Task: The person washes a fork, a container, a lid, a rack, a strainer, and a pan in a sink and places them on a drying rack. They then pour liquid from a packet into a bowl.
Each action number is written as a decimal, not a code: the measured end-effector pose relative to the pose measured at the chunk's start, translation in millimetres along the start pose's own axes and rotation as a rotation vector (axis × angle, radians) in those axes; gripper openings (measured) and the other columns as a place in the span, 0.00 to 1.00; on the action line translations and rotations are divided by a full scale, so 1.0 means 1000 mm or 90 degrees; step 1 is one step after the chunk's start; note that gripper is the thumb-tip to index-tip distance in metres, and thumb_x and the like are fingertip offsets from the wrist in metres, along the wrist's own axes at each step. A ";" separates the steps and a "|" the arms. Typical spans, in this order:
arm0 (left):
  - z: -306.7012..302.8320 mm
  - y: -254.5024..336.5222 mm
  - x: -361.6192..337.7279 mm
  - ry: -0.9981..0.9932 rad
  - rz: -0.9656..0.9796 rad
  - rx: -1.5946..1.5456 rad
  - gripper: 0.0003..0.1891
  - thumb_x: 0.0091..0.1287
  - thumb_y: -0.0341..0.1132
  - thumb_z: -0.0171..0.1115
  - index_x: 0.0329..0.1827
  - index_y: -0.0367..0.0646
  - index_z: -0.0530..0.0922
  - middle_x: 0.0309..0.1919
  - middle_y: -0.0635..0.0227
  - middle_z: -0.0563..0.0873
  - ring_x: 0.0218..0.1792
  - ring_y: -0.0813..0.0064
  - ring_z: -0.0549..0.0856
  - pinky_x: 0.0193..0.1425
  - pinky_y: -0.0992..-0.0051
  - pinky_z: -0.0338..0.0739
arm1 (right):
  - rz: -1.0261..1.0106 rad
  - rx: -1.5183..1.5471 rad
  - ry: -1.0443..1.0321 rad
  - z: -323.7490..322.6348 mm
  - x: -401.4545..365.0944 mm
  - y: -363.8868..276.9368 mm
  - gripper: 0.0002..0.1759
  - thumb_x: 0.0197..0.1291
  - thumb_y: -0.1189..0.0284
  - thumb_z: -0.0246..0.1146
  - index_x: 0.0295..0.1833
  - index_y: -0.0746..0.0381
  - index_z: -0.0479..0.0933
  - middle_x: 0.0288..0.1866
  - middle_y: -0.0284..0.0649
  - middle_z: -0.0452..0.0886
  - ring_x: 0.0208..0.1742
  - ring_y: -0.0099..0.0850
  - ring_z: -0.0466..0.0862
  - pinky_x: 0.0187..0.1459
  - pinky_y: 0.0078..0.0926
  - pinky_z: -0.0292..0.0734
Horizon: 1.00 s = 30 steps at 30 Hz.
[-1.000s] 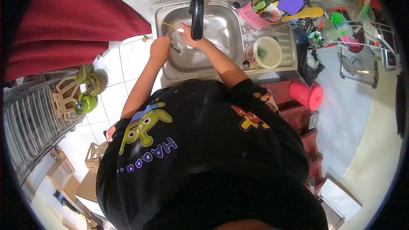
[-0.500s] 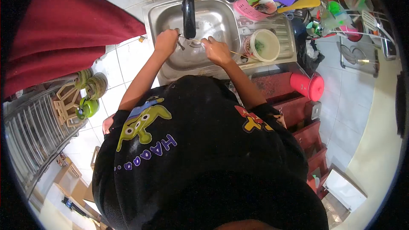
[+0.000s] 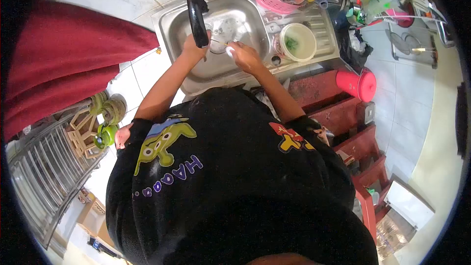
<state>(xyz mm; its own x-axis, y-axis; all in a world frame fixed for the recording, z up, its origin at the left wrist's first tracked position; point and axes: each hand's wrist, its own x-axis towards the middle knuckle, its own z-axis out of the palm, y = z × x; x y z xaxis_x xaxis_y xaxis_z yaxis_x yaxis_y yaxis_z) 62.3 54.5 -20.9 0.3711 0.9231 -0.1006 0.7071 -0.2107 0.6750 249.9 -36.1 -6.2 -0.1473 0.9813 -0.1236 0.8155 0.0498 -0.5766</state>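
Observation:
Over the steel sink (image 3: 184,76), my left hand (image 3: 194,49) is closed, partly hidden behind the black faucet (image 3: 196,17). What its fingers hold is hard to make out. My right hand (image 3: 246,58) is closed to the right of it, with a small white thing (image 3: 229,51), perhaps a sponge or foam, at its fingertips. A thin stick (image 3: 219,42) spans the gap between both hands, its near end in the right fingers. The sink drain (image 3: 216,31) lies just beyond.
Right of the sink, a white tub (image 3: 307,44) with green bits inside stands on the drainboard (image 3: 326,44). Behind it is a pink basket (image 3: 274,4) of utensils. A red curtain (image 3: 88,59) hangs at left; a red canister (image 3: 355,85) is below right.
The view has shifted, so the sink sits further left and tilted. The thin stick, earlier jutting right from my right hand, now lies between both hands. The dark utensil near my left hand is mostly hidden.

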 end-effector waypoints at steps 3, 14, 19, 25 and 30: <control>-0.030 -0.006 -0.002 -0.002 0.086 0.140 0.11 0.61 0.36 0.49 0.42 0.42 0.74 0.30 0.50 0.79 0.35 0.52 0.80 0.37 0.59 0.73 | -0.051 0.074 0.021 0.012 0.017 -0.001 0.12 0.59 0.66 0.49 0.46 0.59 0.68 0.44 0.50 0.76 0.43 0.50 0.76 0.44 0.45 0.70; -0.140 0.033 -0.015 0.056 0.109 0.516 0.04 0.55 0.27 0.52 0.30 0.41 0.76 0.30 0.54 0.80 0.28 0.57 0.83 0.28 0.66 0.79 | -0.077 0.116 0.140 0.030 0.039 0.044 0.11 0.56 0.69 0.55 0.44 0.59 0.74 0.39 0.48 0.79 0.40 0.49 0.78 0.40 0.42 0.72; -0.103 0.029 -0.018 0.012 0.129 0.522 0.04 0.50 0.27 0.56 0.29 0.42 0.76 0.28 0.56 0.81 0.27 0.60 0.84 0.27 0.67 0.79 | -0.103 0.202 0.180 -0.038 0.044 0.023 0.10 0.53 0.72 0.60 0.41 0.63 0.77 0.38 0.49 0.79 0.39 0.44 0.79 0.39 0.34 0.72; -0.063 0.016 -0.005 -0.066 0.187 0.341 0.05 0.56 0.34 0.51 0.30 0.45 0.76 0.28 0.58 0.81 0.29 0.55 0.81 0.34 0.61 0.74 | -0.081 0.585 -0.064 -0.047 0.050 0.002 0.13 0.58 0.69 0.60 0.45 0.67 0.76 0.38 0.33 0.80 0.38 0.21 0.76 0.42 0.21 0.71; -0.060 0.002 0.009 -0.076 0.339 0.260 0.05 0.57 0.35 0.51 0.32 0.47 0.74 0.26 0.57 0.79 0.32 0.55 0.80 0.36 0.62 0.72 | -0.095 0.644 -0.120 0.008 0.070 -0.010 0.10 0.56 0.74 0.61 0.44 0.66 0.76 0.38 0.34 0.79 0.39 0.20 0.75 0.43 0.20 0.71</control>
<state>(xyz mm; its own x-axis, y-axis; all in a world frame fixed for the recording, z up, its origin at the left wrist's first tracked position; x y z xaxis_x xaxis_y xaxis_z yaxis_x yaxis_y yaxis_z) 31.0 81.6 23.6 0.7783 0.6236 0.0732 0.5718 -0.7522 0.3276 226.7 30.2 -15.3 -0.3644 0.9287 -0.0692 -0.0557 -0.0959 -0.9938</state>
